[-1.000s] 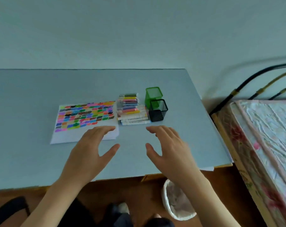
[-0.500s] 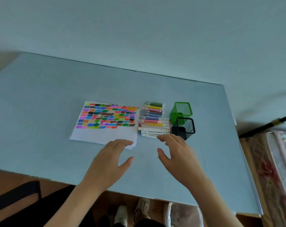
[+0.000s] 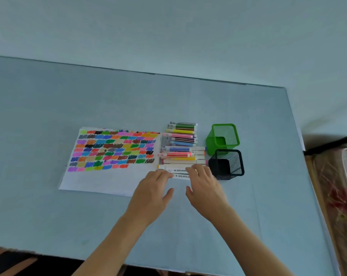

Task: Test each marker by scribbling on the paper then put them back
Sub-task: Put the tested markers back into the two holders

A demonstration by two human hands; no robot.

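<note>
A sheet of paper (image 3: pixel 113 176) lies flat on the blue table (image 3: pixel 49 206), toward the middle, its upper part filled with rows of coloured scribbles and its near strip bare. Just beside its right edge a batch of markers (image 3: pixel 181 148) lies in a stack of rows, all pointing left to right. Right of the markers stand two mesh cups: a green cup (image 3: pixel 223 137) farther back and a black cup (image 3: pixel 227 164) nearer, touching or almost touching each other. The left hand (image 3: pixel 153 189) hovers over the near right corner of the paper, fingers stretched loosely, grasping nothing. The right hand (image 3: pixel 203 185) reaches with relaxed, spread fingers over the nearest white markers, its fingertips (image 3: pixel 196 168) lying on or just above them; it grips none. Both forearms come in from the near edge of the table
</note>
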